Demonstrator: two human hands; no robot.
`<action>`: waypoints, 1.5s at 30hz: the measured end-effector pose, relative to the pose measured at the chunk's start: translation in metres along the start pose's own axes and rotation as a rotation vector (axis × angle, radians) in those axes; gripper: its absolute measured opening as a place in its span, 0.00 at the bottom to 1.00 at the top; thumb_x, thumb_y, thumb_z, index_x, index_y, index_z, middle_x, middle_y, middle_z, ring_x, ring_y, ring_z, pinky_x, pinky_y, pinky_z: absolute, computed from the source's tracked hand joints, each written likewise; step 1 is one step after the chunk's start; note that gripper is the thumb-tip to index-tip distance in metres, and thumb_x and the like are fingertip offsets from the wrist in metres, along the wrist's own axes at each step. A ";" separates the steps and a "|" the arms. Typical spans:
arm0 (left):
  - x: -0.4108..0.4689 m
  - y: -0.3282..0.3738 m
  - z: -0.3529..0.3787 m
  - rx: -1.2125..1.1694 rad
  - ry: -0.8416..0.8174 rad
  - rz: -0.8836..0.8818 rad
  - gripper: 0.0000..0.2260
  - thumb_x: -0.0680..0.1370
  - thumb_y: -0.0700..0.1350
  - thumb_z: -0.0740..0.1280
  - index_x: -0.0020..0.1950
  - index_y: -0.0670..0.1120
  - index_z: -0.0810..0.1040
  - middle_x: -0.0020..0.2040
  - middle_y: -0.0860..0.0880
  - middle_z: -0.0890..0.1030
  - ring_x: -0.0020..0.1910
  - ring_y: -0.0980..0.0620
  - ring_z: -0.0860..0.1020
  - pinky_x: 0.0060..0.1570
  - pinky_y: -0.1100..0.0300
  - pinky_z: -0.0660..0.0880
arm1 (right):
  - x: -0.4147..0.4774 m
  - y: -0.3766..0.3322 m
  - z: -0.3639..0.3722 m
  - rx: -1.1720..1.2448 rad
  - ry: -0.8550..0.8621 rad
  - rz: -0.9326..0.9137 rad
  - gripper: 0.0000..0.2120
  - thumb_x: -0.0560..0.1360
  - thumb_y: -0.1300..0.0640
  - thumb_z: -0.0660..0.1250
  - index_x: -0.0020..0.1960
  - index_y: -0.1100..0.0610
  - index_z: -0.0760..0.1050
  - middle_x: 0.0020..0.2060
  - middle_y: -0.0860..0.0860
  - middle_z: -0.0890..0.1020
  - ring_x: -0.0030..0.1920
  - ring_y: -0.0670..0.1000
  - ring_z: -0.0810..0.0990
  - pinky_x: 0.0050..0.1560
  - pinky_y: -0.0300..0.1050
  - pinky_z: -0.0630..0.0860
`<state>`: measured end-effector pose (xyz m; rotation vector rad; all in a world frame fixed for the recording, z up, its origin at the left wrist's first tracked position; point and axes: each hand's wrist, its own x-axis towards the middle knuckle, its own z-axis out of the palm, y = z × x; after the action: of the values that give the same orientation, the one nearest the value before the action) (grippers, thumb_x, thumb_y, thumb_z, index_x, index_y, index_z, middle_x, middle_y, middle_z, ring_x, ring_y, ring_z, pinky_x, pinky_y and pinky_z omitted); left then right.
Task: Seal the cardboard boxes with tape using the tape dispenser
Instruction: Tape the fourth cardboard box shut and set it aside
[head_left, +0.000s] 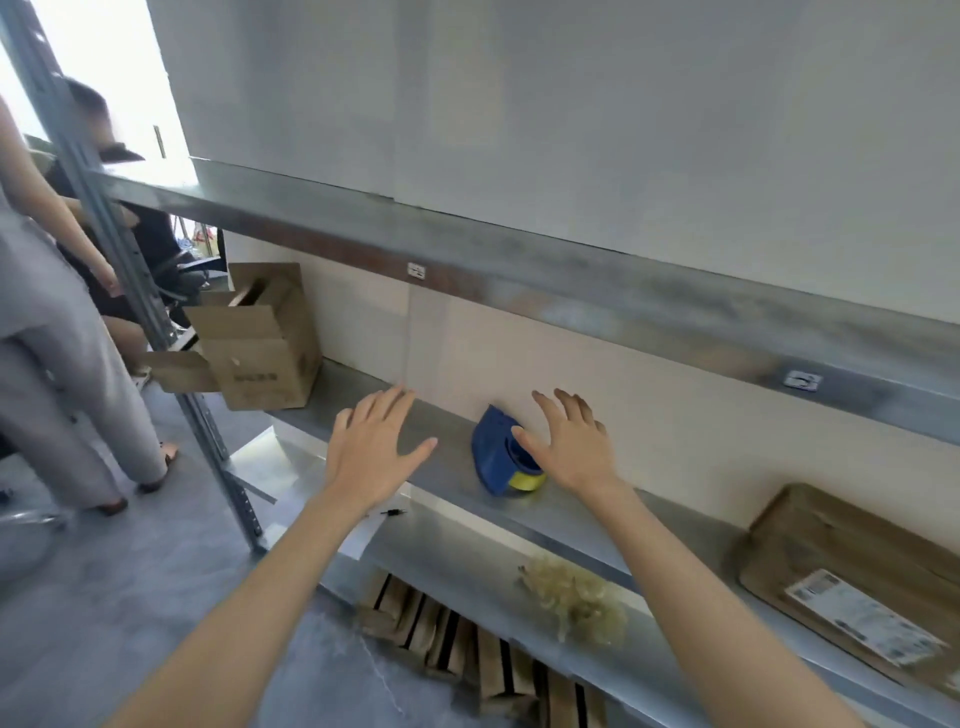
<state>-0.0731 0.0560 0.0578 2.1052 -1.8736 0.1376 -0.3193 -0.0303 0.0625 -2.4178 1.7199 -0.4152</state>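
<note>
Head view: left grip (371, 452), tape dispenser (493, 457), right grip (571, 447) along a shelf (447, 470).
An open cardboard box (265, 348) stands at the shelf's left end; both grips spread wide, holding nothing; the blue tape dispenser lies on the shelf between them, the right grip's thumb overlapping it.

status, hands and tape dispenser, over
Left hand, right hand both open, empty. Tape dispenser on shelf at right thumb, not gripped. Cardboard box at shelf's left end, flaps open. Nothing blocks the dispenser.
</note>
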 end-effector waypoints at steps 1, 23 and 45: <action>0.003 -0.017 -0.002 -0.003 0.002 -0.002 0.38 0.75 0.70 0.47 0.80 0.52 0.60 0.80 0.53 0.60 0.77 0.50 0.60 0.72 0.50 0.58 | 0.007 -0.014 0.005 0.000 0.006 -0.005 0.31 0.80 0.36 0.55 0.79 0.47 0.56 0.79 0.53 0.58 0.78 0.57 0.53 0.74 0.54 0.58; 0.122 -0.221 0.005 -0.050 0.105 -0.123 0.33 0.78 0.67 0.57 0.78 0.50 0.65 0.78 0.49 0.64 0.75 0.43 0.65 0.69 0.41 0.63 | 0.177 -0.183 0.075 0.075 -0.007 -0.175 0.29 0.80 0.39 0.59 0.78 0.49 0.60 0.78 0.52 0.59 0.79 0.53 0.52 0.73 0.52 0.59; 0.180 -0.346 0.004 -0.135 0.088 -0.139 0.33 0.77 0.65 0.63 0.78 0.50 0.64 0.76 0.48 0.68 0.73 0.45 0.67 0.69 0.46 0.64 | 0.250 -0.327 0.132 0.104 0.055 -0.162 0.29 0.80 0.39 0.60 0.77 0.51 0.63 0.77 0.52 0.62 0.77 0.53 0.58 0.71 0.53 0.65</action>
<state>0.2902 -0.0854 0.0454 2.0938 -1.6332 0.0678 0.0919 -0.1621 0.0621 -2.5005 1.4873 -0.5815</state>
